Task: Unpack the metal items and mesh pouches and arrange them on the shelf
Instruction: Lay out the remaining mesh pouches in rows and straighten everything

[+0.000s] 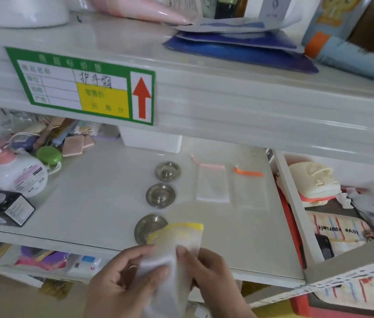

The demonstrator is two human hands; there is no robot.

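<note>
We begin with the middle shelf (103,203), whose pale board carries everything already laid out and leaves bare room toward its front edge. On it three round metal discs stand in a column running toward us: the far disc (168,171), the middle disc (160,195) and the near disc (149,228), each set apart from the next, which we judge is so every one can be seen and picked up singly. To their right two mesh pouches lie flat side by side, the pink-stringed pouch (212,184) and the orange-stringed pouch (250,191), strings pointing to the back, forming a row that looks to have space for another.

The yellow-trimmed pouch (181,239) is not yet down; we hold it upright over the shelf's front edge, its top covering part of the near disc. Our left hand (121,283) closes around its lower left side with the thumb pressed on the front, and our right hand (206,274) pinches the right edge, thumb forward. Both grips are narrow and firm on the fabric, likely to smooth it flat or free it from its clear wrapping, though we cannot tell which.
</note>
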